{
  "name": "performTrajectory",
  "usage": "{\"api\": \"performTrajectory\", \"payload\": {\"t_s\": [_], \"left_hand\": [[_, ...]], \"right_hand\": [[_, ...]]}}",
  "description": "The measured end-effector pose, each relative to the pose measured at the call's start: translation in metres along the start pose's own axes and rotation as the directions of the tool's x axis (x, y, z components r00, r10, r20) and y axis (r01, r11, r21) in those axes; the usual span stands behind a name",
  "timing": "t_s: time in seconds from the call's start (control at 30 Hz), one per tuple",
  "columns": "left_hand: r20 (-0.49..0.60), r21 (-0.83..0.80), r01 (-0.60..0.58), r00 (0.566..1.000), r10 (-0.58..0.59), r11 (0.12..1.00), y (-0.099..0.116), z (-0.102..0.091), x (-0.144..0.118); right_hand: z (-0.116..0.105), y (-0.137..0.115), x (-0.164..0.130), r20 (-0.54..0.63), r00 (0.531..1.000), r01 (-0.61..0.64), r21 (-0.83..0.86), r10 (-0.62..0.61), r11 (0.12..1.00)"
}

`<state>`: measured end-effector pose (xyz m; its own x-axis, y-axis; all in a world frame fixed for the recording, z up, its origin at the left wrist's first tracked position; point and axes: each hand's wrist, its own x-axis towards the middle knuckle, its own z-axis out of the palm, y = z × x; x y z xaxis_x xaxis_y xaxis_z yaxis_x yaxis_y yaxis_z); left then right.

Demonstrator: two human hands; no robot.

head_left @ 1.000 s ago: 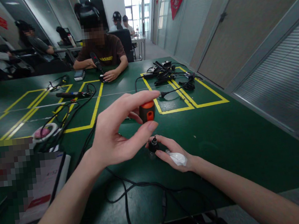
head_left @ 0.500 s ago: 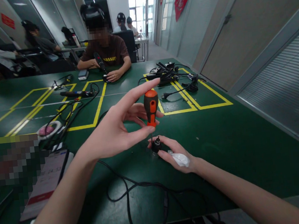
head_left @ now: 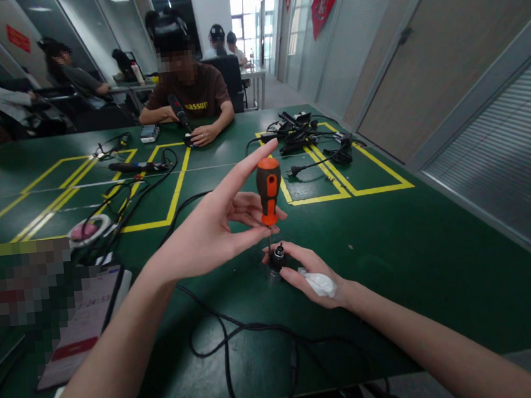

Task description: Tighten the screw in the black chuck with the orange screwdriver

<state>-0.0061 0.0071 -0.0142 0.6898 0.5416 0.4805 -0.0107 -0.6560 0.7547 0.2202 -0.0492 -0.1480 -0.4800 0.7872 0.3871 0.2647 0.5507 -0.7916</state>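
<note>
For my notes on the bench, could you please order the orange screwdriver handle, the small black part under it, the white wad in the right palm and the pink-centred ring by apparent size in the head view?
1. Orange screwdriver handle
2. Pink-centred ring, though it lies farther off, so this rank is unsure
3. White wad
4. Small black part

Even indoor light, wide-angle warp

Ceiling lamps and bright windows (head_left: 245, 24) at top centre light the green table (head_left: 391, 237) softly; shadows stay faint, edges bend and stretch, and pixelated patches blur lower left.
</note>
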Motion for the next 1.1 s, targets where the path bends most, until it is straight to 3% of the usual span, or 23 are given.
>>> {"api": "performTrajectory", "payload": {"t_s": [0.3,0.47,0.6,0.87,1.1], "left_hand": [[-0.013,-0.108,0.096,0.995,-0.097,0.99,-0.009,0.012,-0.005],[-0.094,-0.086,0.175,0.979,-0.183,0.981,-0.009,0.018,-0.012],[-0.216,-0.108,0.255,0.938,-0.273,0.961,-0.009,0.028,-0.021],[-0.324,-0.011,0.187,0.929,-0.18,0.982,-0.014,0.053,-0.038],[-0.368,-0.033,0.118,0.922,-0.122,0.992,-0.014,0.062,-0.048]], "right_hand": [[0.001,0.002,0.001,-0.013,0.999,0.03,0.015,-0.03,0.999],[0.002,0.003,0.0,-0.022,1.0,0.011,0.004,-0.011,1.0],[0.002,0.006,-0.002,-0.024,0.999,0.023,-0.001,-0.024,1.0],[0.006,0.003,-0.003,-0.024,0.999,0.042,0.039,-0.041,0.998],[0.01,-0.002,-0.004,0.016,0.998,0.057,0.056,-0.058,0.997]]}}
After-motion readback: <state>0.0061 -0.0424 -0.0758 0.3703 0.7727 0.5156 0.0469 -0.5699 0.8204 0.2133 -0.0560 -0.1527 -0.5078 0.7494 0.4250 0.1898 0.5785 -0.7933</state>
